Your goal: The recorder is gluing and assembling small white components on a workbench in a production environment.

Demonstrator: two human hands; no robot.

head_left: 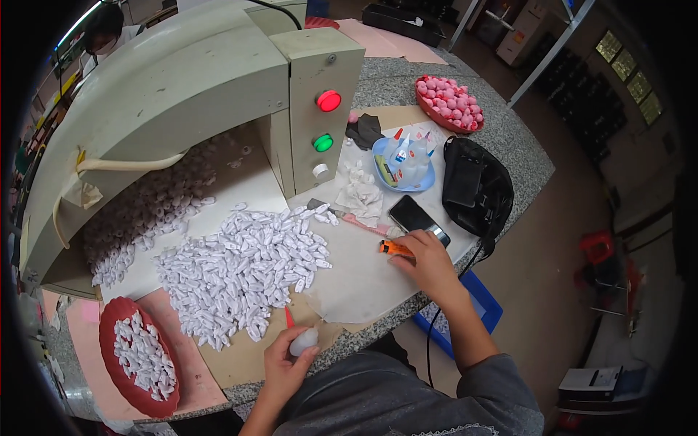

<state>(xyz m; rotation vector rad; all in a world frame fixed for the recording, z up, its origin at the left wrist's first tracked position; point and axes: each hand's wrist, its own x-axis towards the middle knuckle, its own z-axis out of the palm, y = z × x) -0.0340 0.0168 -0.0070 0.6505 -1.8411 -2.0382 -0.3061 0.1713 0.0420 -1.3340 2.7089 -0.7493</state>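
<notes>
My left hand (288, 367) is closed round a small whitish squeeze bottle (306, 340) near the table's front edge. A red pointed tip (289, 317) sticks out beyond its fingers. My right hand (427, 263) pinches a small orange object with dark markings (395, 248) over the white sheet; its exact kind is unclear. Just beyond that hand lies a dark smartphone (419, 219). A pink-handled tool (361, 222) rests close by, partly under crumpled white tissue (359, 198). To the left spreads a large heap of small white moulded pieces (243, 265).
A machine (182, 80) with red and green buttons arches over more white pieces. A red basket (116, 378) of pieces stands front left. Pink balls fill another red basket (424, 102). A blue tray (379, 169) of bottles and a black bag (502, 190) sit right. Another person stands beyond.
</notes>
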